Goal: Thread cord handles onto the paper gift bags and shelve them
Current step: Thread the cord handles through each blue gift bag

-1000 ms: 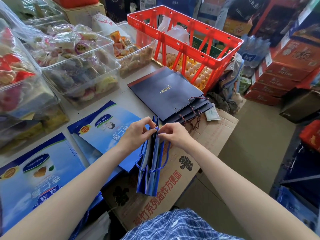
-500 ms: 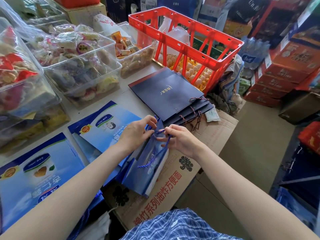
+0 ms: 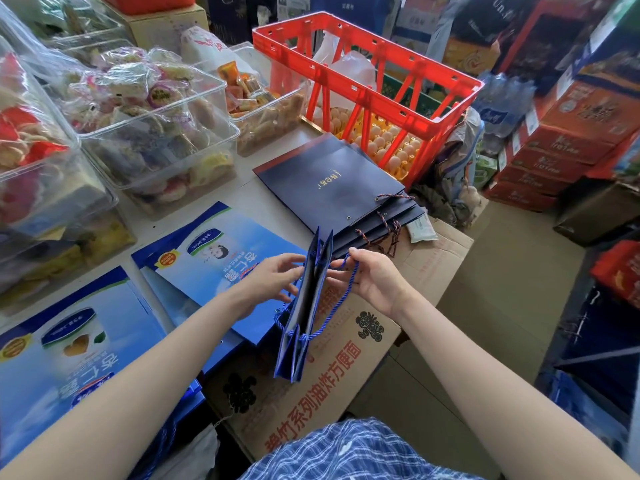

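A folded blue paper gift bag (image 3: 300,327) is held edge-on over the cardboard box, its mouth pointing away from me. My left hand (image 3: 273,278) grips the bag's left side near the top. My right hand (image 3: 372,275) pinches a blue cord (image 3: 337,306) at the bag's right rim; the cord loops down along the bag. A stack of dark navy bags (image 3: 332,188) with red-blue cord handles lies flat on the table beyond. Light blue printed bags (image 3: 214,254) lie flat to the left.
A red plastic crate (image 3: 367,84) holding eggs stands behind the navy bags. Clear tubs of wrapped snacks (image 3: 149,126) fill the table's left. A printed cardboard box (image 3: 346,368) lies under the hands. Red cartons (image 3: 568,140) are stacked on the floor at right.
The blue bag has turned from showing its face to edge-on and upright. My right hand has drawn the cord out to the right.
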{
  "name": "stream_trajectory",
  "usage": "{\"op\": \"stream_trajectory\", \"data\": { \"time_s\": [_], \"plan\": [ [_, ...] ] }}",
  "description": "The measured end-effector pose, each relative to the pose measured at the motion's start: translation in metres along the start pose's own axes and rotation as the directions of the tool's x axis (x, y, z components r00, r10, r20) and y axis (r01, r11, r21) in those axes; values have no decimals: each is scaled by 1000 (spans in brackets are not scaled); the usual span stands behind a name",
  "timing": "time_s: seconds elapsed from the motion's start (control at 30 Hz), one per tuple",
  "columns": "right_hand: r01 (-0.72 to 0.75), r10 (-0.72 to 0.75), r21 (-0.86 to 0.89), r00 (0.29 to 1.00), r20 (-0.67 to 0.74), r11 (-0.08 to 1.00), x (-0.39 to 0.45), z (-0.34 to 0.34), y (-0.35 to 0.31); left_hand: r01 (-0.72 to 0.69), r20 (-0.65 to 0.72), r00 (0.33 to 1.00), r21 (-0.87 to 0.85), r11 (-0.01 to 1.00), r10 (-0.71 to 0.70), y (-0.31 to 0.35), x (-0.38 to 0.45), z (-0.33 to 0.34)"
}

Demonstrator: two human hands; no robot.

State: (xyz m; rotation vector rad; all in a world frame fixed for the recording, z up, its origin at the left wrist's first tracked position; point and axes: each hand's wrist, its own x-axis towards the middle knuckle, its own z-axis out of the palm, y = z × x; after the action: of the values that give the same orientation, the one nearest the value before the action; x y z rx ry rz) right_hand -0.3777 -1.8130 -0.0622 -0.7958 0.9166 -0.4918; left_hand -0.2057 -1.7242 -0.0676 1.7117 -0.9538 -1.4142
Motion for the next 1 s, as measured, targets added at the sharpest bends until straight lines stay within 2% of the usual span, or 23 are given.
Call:
{"op": "stream_trajectory", "data": {
  "time_s": [0.1,0.13,0.27,0.4,0.5,0.6,0.73,0.8,0.87,0.9,0.97,1.0],
  "plan": [
    [33,-33,-10,999,-21,999,-3,-1,1,59,2,998,-225,973,-60,8,2,10],
    [36,-38,-38,998,-43,999,-3,-3,0,63,-9,998,-233,970,-67,10,3,11],
    [-20,-2,-167,991,-131,986,-6,-8,-1,48,-95,994,-31,998,-50,15,4,10],
    [-24,2,-491,999,-47,871,-15,-5,-4,28,-139,990,10,1000,-26,16,0,12],
    [33,-52,-625,999,-12,780,-18,-4,-6,12,-162,987,17,1000,-9,17,-3,12],
    [56,-68,-670,998,8,740,-17,-6,-3,17,-213,977,56,998,-5,14,-3,12],
    [32,-116,-729,991,-66,684,-17,-7,2,58,-302,953,185,981,1,8,0,12],
    [12,-95,-715,993,-76,699,-20,-8,2,80,-310,951,261,962,4,5,0,11],
    [12,-25,-644,1000,-10,765,-21,-13,2,83,-262,965,241,967,-18,6,-5,7],
    [9,13,-583,999,34,812,-22,-15,3,72,-194,980,183,980,-36,7,-9,5],
    [-23,99,-456,985,143,890,-24,-18,3,60,12,998,-94,994,-59,7,-15,3],
    [-37,139,-446,970,200,895,-25,-18,4,76,105,993,-231,970,-53,8,-19,3]
  ]
}}
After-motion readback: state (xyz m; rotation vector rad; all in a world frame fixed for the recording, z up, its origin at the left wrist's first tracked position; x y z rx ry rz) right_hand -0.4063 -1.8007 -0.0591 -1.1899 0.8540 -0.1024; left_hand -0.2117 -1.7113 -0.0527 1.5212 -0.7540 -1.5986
